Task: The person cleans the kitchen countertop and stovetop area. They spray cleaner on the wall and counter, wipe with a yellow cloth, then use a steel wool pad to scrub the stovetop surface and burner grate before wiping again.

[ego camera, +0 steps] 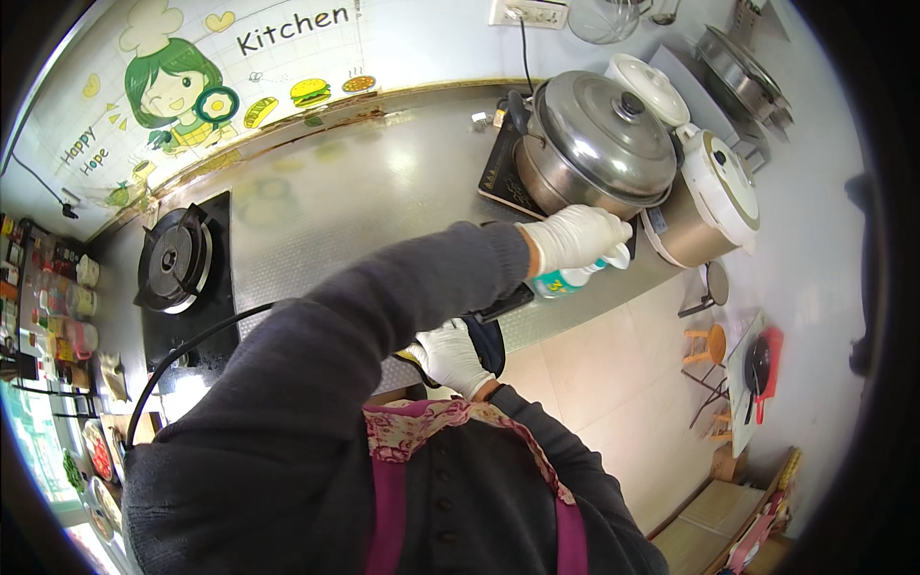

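Observation:
My left hand point(575, 236), in a white glove, reaches across to the right, in front of a large lidded steel pot point(604, 136). Its fingers are curled just above the white head of a spray bottle point(564, 280) with a green label. Whether they grip the bottle I cannot tell. My right hand point(453, 356), also gloved, is close to my body at the counter's front edge. It holds a dark cloth-like item point(489, 345) with a yellow edge, partly hidden by the hand and left sleeve. A flat black object point(507, 303) lies between the hands, partly covered by the sleeve.
The pot stands on a black induction cooker point(499, 169) on the steel counter point(388, 165). Right of it is a rice cooker point(708, 208). A gas burner point(172, 259) sits at the left, beside a rack of jars point(54, 309). Stools point(704, 345) stand on the floor at right.

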A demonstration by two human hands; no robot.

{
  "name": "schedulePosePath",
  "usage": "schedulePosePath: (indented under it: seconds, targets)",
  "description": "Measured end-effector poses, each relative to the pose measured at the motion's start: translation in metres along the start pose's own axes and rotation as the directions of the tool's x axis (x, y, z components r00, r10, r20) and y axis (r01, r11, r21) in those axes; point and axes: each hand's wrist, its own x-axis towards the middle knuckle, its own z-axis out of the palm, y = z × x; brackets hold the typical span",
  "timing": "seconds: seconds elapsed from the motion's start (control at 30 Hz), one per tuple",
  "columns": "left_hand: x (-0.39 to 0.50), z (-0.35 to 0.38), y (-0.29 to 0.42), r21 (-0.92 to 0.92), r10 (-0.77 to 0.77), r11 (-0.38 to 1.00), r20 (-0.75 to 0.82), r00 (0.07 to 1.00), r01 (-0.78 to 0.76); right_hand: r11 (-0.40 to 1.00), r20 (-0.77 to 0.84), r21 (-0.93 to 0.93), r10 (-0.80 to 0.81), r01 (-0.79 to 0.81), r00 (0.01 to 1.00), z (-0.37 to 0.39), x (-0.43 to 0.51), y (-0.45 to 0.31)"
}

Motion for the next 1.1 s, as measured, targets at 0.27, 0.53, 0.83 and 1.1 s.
schedulePosePath:
  seconds: [0.27,0.53,0.83,1.1]
  targets:
    - [0.024,0.018,-0.008,0.13,-0.055,0.99,-0.051,0.997,0.061,0.938,0.04,0.34,-0.085,0.067,0.996,0.0,0.058,0.043]
    - [-0.045,-0.057,-0.018,-0.112,0.01,0.993,-0.155,0.988,-0.027,0.963,0.052,-0.248,-0.094,0.104,0.994,-0.026,0.177,0.074]
    - [-0.346,-0.152,-0.023,0.052,-0.7,0.682,-0.241,0.672,0.729,0.969,-0.164,-0.142,0.179,-0.203,0.97,-0.042,0.312,0.103]
    - [-0.503,-0.086,0.084,-0.078,-0.964,0.172,-0.216,0.152,0.982,0.914,-0.089,-0.159,0.364,-0.374,0.927,-0.081,0.412,0.147]
